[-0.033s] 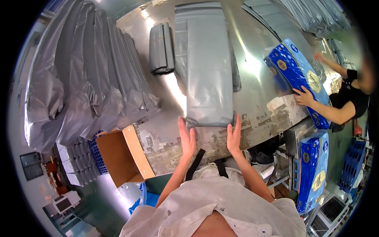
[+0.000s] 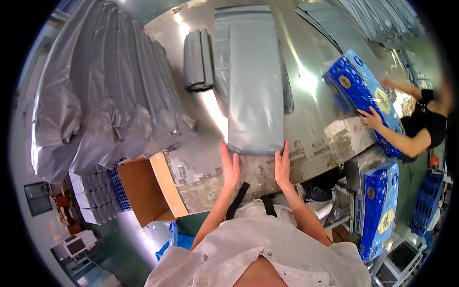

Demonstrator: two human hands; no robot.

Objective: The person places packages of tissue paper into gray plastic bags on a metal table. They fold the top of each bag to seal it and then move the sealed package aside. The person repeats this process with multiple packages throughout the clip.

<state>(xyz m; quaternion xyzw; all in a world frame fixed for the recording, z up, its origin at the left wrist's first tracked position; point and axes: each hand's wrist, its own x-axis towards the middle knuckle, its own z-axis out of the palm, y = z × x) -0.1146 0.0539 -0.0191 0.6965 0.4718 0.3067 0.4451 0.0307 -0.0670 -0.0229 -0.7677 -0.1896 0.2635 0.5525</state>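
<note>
A long grey plastic-wrapped package [image 2: 256, 86] lies lengthwise in front of me on a metal table [image 2: 205, 167]. My left hand [image 2: 230, 166] is at its near left corner, open with the fingers straight and pointing away from me. At the near right corner my right hand [image 2: 282, 166] is open in the same way, its fingertips along the package's side. Both palms face inward, and neither hand grips anything. More grey plastic sheeting [image 2: 222, 57] shows under the package's left side. To the left of that lies a rolled grey bundle [image 2: 198, 62].
Tall grey filled bags [image 2: 95, 91] stand along the left, above an open cardboard box [image 2: 143, 191]. On the right, a co-worker [image 2: 423, 119] holds a blue tissue pack [image 2: 361, 91]. Another blue pack [image 2: 379, 210] stands near the table edge. Grey sheets [image 2: 330, 21] lie far right.
The view has shifted very slightly. My left hand has come a little closer to the package's corner; my right hand stays at its corner.
</note>
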